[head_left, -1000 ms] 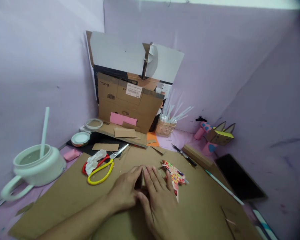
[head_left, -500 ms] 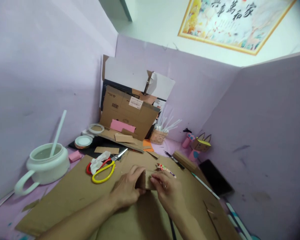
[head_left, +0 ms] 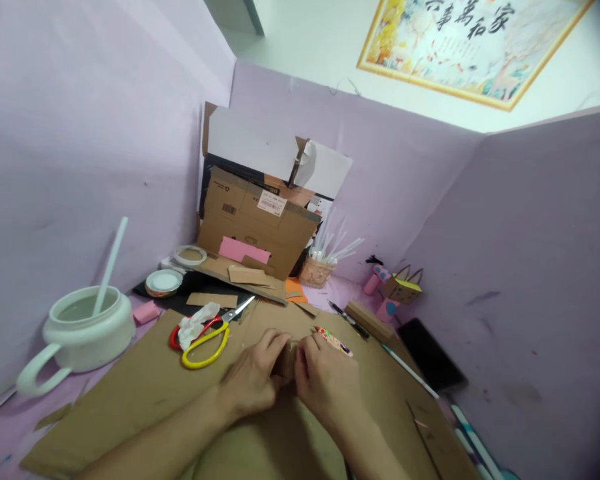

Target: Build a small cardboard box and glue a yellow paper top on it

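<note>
Brown cardboard sheet point(head_left: 145, 400) spread wide, a pale-green handled pot point(head_left: 93, 343) beyond its left edge. Scissors point(head_left: 205, 355) lay on the sheet's far left part. Over the sheet's middle, the left hand point(head_left: 253, 375) pinched one side of a folded cardboard piece point(head_left: 285, 364); the right hand point(head_left: 326, 379), fingers curled together, gripped the other.

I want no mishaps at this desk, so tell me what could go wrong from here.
The small folded brown cardboard piece, held between the left hand and right hand, might crease if squeezed hard. The metal scissors with red and yellow handles lie near the left hand and could get nudged.
</note>
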Motion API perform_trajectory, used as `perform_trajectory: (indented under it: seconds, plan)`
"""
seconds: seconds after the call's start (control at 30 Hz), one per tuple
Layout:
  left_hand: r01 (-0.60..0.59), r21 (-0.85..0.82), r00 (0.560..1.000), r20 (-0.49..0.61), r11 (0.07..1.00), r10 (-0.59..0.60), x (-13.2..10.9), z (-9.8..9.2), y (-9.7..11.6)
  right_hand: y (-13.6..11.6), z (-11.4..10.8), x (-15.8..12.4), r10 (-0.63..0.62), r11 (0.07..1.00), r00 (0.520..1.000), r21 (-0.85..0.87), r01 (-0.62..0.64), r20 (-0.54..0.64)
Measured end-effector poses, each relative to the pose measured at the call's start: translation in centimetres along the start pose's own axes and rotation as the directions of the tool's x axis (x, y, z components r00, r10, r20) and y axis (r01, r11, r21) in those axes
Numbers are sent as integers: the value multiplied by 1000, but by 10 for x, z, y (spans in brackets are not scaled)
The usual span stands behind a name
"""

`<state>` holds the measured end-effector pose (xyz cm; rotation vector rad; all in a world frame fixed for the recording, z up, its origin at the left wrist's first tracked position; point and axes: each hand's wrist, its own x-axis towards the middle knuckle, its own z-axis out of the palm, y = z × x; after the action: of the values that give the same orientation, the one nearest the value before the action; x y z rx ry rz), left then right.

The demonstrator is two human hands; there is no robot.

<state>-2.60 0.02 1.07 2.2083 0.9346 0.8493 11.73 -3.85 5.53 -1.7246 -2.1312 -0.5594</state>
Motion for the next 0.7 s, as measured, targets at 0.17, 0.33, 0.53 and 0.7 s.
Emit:
perform_trajectory:
  seconds: [0.17, 0.33, 0.53, 0.7]
  plan:
    - [61, -116, 994, -86, 991, -71, 5, -2, 0, 37, 0, -15, 303, 905, 952, 302, -299, 33]
    - [134, -354, 980, -89, 926, -176, 12, -4, -6, 78, 0, -39, 474, 774, 878, 445, -449, 63]
    - [207, -546, 972, 22, 812, -233, 19, -9, -15, 65, 10, -35, 566, 628, 822, 612, -482, 66]
    - [298, -623, 948, 106, 723, -299, 21, -13, -13, 56, 17, -15, 650, 282, 744, 859, -427, 157]
